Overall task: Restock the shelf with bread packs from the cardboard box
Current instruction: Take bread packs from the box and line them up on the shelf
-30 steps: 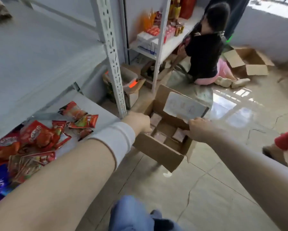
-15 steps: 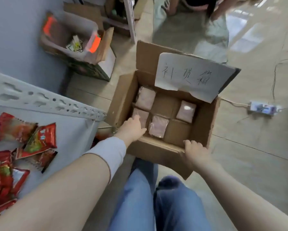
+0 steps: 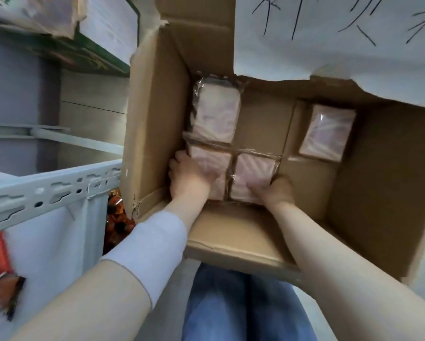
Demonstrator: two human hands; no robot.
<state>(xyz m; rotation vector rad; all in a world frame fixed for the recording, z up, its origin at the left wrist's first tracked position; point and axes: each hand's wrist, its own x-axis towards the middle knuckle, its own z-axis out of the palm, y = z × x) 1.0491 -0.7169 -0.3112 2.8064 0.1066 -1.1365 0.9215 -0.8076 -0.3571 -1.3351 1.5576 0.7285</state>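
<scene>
My fingers are grasping: left hand (image 3: 193, 179) on left bread pack (image 3: 215, 166), right hand (image 3: 276, 191) on right bread pack (image 3: 253, 169). Likely lifting both from the cardboard box (image 3: 154, 119) together.

- A pale lilac-white stretch sleeve (image 3: 147, 252) is wrapping the left forearm near the wrist.
- Blue denim jeans (image 3: 243, 306) are covering both legs.
- The left hand (image 3: 189, 179) and right hand (image 3: 278, 193) are showing bare.
</scene>
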